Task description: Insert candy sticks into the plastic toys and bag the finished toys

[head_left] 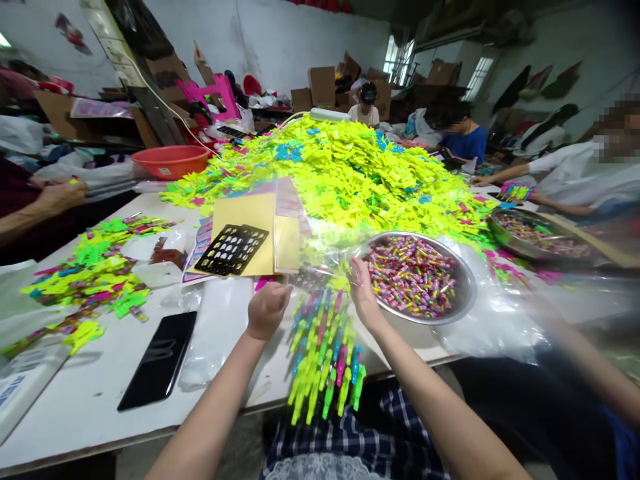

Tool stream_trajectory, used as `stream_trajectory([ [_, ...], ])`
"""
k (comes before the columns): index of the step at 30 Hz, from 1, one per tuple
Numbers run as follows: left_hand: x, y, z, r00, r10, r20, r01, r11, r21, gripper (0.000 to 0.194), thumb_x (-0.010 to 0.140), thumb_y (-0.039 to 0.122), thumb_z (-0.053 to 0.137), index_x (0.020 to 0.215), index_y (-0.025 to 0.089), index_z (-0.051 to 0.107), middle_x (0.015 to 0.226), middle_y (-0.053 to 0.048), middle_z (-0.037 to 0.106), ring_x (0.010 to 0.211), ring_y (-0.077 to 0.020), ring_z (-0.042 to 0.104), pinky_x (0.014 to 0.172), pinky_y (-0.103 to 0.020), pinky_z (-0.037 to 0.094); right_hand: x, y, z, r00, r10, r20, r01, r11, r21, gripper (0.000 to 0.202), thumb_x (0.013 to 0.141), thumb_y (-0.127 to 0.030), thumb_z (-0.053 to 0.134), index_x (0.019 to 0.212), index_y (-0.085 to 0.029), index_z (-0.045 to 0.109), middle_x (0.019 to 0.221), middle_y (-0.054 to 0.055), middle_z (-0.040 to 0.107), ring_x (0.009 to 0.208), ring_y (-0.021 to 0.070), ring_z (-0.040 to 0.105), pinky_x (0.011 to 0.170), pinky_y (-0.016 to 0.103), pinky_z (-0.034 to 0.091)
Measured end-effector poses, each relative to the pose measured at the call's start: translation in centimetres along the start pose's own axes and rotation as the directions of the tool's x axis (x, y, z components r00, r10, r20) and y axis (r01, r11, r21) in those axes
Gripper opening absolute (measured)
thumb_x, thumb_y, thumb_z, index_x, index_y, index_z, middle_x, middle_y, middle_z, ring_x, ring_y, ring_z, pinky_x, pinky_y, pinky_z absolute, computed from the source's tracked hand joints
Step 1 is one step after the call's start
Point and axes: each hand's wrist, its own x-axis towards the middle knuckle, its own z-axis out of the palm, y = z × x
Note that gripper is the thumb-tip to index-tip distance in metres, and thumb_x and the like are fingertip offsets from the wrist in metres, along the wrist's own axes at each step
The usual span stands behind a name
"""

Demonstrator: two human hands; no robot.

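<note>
Left hand is fisted, pinching the top edge of a clear bag. Right hand has fingers spread, holding the bag's other side — just beside the steel bowl of small wrapped sweets. The bag hangs off the tabletop edge over the lap, with a row of bright plastic toys showing inside or behind it.

To do this well, I'd judge: keep the mouth stretched open with both grips, toys lying parallel, weight supported so the film doesn't tear.

Hard to read — the film is nearly invisible, so the bag's edges and mouth are a guess. Can't tell if the toys are fully inside. Right fingertips are lost against the glare. Yellow pile behind hides the far tabletop.
</note>
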Motion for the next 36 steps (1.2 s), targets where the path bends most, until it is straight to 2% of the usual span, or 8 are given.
stream_trajectory([
  [3,-1.5,0.2,0.2,0.992,-0.122,0.003,0.122,0.992,0.002,0.012,0.081,0.03,0.044,0.073,0.022,0.046,0.074,-0.004,0.057,0.069,-0.0152,0.056,0.059,-0.025,0.04,-2.0,2.5,-0.2,0.996,-0.017,0.09,0.014,0.999,0.032,0.065,0.081,-0.065,0.029,0.131,-0.025,0.035,0.143,0.004,0.026,0.133,0.0195,0.016,0.108,0.041,0.014],
  [6,-2.5,0.8,0.3,0.964,-0.264,0.018,0.263,0.965,0.014,0.016,0.082,0.032,0.043,0.092,0.021,0.045,0.077,-0.004,0.058,0.065,-0.0159,0.057,0.054,-0.025,0.038,-3.1,4.1,0.1,0.992,0.051,0.113,-0.061,0.994,0.093,0.066,0.078,-0.067,0.033,0.129,-0.025,0.039,0.143,0.005,0.024,0.133,0.0206,0.019,0.107,0.04,0.018],
  [9,-3.3,1.1,0.6,0.843,-0.484,0.237,0.503,0.864,-0.024,0.033,0.083,0.036,0.04,0.112,0.021,0.039,0.086,-0.006,0.062,0.067,-0.0193,0.06,0.055,-0.028,0.041,-3.8,4.7,0.7,0.986,0.138,0.09,-0.156,0.958,0.24,0.07,0.075,-0.069,0.037,0.13,-0.026,0.038,0.142,0.007,0.028,0.128,0.0232,0.031,0.102,0.041,0.028],
  [12,-3.8,1.2,1.0,0.712,-0.522,0.469,0.623,0.778,-0.081,0.038,0.082,0.032,0.037,0.117,0.018,0.042,0.104,-0.012,0.061,0.09,-0.0257,0.06,0.072,-0.035,0.044,-4.4,4.6,1.1,0.962,0.247,0.115,-0.271,0.913,0.305,0.064,0.076,-0.066,0.04,0.126,-0.026,0.044,0.135,0.007,0.041,0.123,0.023,0.038,0.102,0.041,0.028],
  [16,-3.9,1.8,1.3,0.732,-0.42,0.536,0.589,0.786,-0.189,0.035,0.075,0.02,0.041,0.106,0.017,0.057,0.112,-0.012,0.06,0.106,-0.0269,0.054,0.089,-0.037,0.039,-5.0,3.9,1.4,0.925,0.37,0.087,-0.379,0.881,0.283,0.055,0.078,-0.061,0.042,0.118,-0.025,0.053,0.127,0.005,0.05,0.121,0.0229,0.041,0.102,0.041,0.029],
  [25,-6.4,5.0,0.7,0.752,-0.356,0.555,0.584,0.75,-0.311,0.036,0.067,0.018,0.046,0.097,0.024,0.064,0.103,-0.005,0.065,0.099,-0.0274,0.057,0.088,-0.039,0.042,-6.6,2.2,-0.2,0.923,0.384,0.038,-0.382,0.894,0.234,0.037,0.076,-0.047,0.053,0.108,-0.029,0.061,0.118,0.001,0.058,0.116,0.0232,0.046,0.105,0.041,0.027],
  [33,-12.6,11.0,-1.7,0.74,-0.365,0.566,0.653,0.594,-0.47,0.041,0.071,0.022,0.048,0.11,0.027,0.058,0.12,-0.002,0.056,0.117,-0.0225,0.046,0.103,-0.036,0.031,-14.6,1.4,-3.1,0.85,0.526,0.004,-0.491,0.79,0.367,0.043,0.071,-0.05,0.058,0.107,-0.026,0.062,0.119,0.003,0.058,0.115,0.0241,0.048,0.103,0.042,0.031],
  [36,-15.7,12.4,-2.0,0.667,-0.511,0.542,0.743,0.502,-0.442,0.039,0.071,0.025,0.048,0.108,0.021,0.059,0.122,-0.005,0.055,0.117,-0.0224,0.045,0.105,-0.038,0.027,-18.0,0.5,-3.8,0.829,0.559,0.019,-0.53,0.774,0.346,0.045,0.075,-0.048,0.055,0.115,-0.028,0.056,0.125,0.002,0.053,0.118,0.0226,0.045,0.103,0.041,0.031],
])
